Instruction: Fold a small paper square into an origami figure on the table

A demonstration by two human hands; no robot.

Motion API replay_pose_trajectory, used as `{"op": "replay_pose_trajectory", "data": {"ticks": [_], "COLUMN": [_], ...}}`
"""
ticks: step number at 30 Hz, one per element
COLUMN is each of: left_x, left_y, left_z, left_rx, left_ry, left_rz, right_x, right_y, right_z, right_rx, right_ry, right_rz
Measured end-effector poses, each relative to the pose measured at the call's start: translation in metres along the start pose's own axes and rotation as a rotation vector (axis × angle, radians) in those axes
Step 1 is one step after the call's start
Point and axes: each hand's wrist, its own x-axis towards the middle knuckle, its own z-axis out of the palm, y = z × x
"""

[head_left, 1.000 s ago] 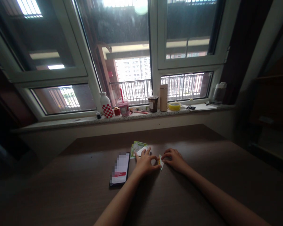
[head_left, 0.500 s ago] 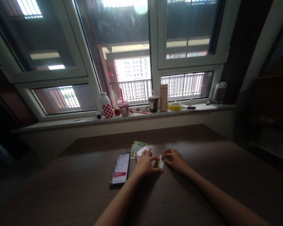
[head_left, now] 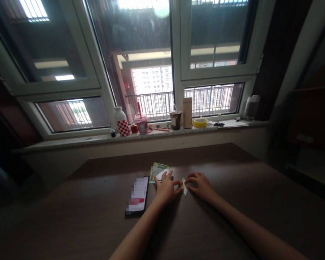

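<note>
Both my hands rest on the dark wooden table (head_left: 233, 202) and pinch a small folded piece of paper (head_left: 184, 186), white with yellow and green print, between them. My left hand (head_left: 166, 187) grips its left side with thumb and fingertips. My right hand (head_left: 200, 185) holds its right side, fingers curled. A small stack of green and white paper sheets (head_left: 158, 170) lies just beyond my left hand. A phone (head_left: 138, 195) with a lit screen lies to the left of my left hand.
A stone windowsill (head_left: 83, 140) behind the table holds a red-checked bottle (head_left: 121, 122), a pink drink cup (head_left: 142, 123), a dark cup (head_left: 175, 119), a tan flask (head_left: 187, 112), a yellow tape roll (head_left: 200, 122), scissors (head_left: 219, 124) and a kettle (head_left: 250, 107).
My left thumb has shifted slightly along the folded paper; both hands stay in place on it.
</note>
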Motion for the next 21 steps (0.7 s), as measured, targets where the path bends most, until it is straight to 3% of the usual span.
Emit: {"op": "replay_pose_trajectory", "data": {"ticks": [21], "left_x": [-0.0015], "left_y": [-0.0004], "left_z": [0.0029], "left_rx": [-0.041], "left_ry": [0.045], "left_rz": [-0.011], "right_x": [-0.0058], "right_y": [0.0006], "right_z": [-0.0077], "right_rx": [-0.012], "right_ry": [-0.118], "right_rz": [-0.051]}}
